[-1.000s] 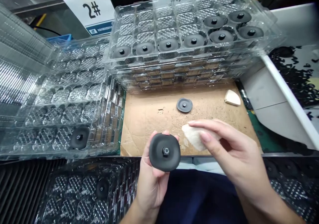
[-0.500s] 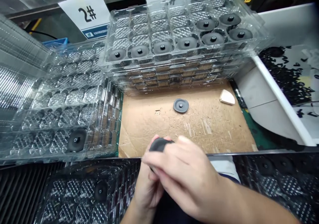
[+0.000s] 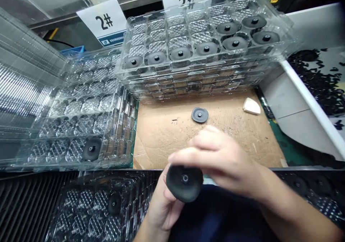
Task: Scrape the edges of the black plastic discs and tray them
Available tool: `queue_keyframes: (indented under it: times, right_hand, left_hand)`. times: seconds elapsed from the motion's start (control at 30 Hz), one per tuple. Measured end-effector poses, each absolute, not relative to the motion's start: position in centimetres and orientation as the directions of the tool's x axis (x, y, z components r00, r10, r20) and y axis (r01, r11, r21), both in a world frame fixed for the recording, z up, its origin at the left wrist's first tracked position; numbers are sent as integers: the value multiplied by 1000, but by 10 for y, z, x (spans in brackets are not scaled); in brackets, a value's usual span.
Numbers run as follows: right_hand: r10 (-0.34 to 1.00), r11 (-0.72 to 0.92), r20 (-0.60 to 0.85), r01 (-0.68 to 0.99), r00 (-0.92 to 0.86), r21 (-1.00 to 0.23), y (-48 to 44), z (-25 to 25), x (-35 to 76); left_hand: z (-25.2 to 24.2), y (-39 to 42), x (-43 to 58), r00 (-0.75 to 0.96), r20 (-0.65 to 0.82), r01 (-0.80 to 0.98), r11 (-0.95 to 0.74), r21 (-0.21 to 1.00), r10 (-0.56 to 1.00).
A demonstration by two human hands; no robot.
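A round black rubber-looking disc (image 3: 185, 190), dished with a small ring-shaped hub in its middle, faces me at the front edge of the cardboard. My left hand (image 3: 164, 206) is closed on its left side, with most of the fingers hidden behind it. Over the disc's upper edge lies my right hand (image 3: 218, 156), blurred, its fingers stretched out to the left; whether they touch the disc I cannot tell. A similar grey-black disc (image 3: 199, 115) lies on the cardboard (image 3: 153, 138) beyond the hands.
Clear plastic trays (image 3: 188, 64) are stacked at the back, with several black discs in the top one. Another tray stack (image 3: 107, 127) stands left, one disc in its near corner. A white bin (image 3: 309, 105) with small black parts is at right, near a cream wedge-shaped piece (image 3: 251, 106).
The disc in my left hand has turned its dished face towards me and is now largely uncovered. My right hand has shifted right and up, its fingers straighter. The view has shifted slightly.
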State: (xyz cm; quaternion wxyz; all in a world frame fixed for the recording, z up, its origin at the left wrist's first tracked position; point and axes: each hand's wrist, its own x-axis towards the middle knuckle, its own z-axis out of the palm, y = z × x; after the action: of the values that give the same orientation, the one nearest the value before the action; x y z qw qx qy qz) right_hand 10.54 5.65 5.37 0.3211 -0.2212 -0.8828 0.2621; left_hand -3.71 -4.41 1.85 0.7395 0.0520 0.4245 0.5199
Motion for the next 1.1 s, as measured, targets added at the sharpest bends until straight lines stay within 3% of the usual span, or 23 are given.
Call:
queue_keyframes:
  times: [0.13,0.23,0.33,0.43,0.5,0.57,0.63,0.7,0.8,0.9,1.0,1.1]
  right_hand:
    - [879,418,220,463,-423,-782,46,17,122]
    - [896,183,-60,489,-440,-853,26,-16,134]
    - [859,86,-187,494,-476,-865,16,-31,144]
    - [940,76,-108,507,-323,-859,20,-10,146]
    - [944,246,97,477,-315,-844,25,19,139]
    - [800,555,353,377,-485,-741,30,45,125]
    - [594,752,467,245,-654,-612,37,59,113]
    - [576,756,427,256,-697,-602,45,56,108]
    - [765,560,248,424,-594,-712,53,24,119]
    - [844,400,104,488,-526,-776,46,-23,135]
    - [848,353,37,511,-529,-784,35,-54,143]
    - [884,299,16,538,-468,-788,31,-43,141]
  left_hand:
    - [14,-44,-44,232,-486,-795,452,405,843]
    - [11,-42,-47,256,-471,-804,456,381,844]
    - [12,-39,-47,291,-468,-802,479,356,835]
    - [13,-37,-45,309,-453,-806,483,342,836]
    - [12,-38,-42,305,-444,-807,476,349,843]
    - [9,-40,-39,284,-466,-784,483,391,838]
    - [6,-42,-38,240,-501,-745,489,454,831]
    - [5,-44,-40,194,-519,-727,478,493,832]
    - [5,-46,-47,176,-510,-764,443,468,842]
    - [6,-46,-52,189,-507,-786,439,435,841]
    - [6,-42,-50,184,-489,-813,412,413,853]
    - [4,-40,-43,184,-465,-824,394,407,866]
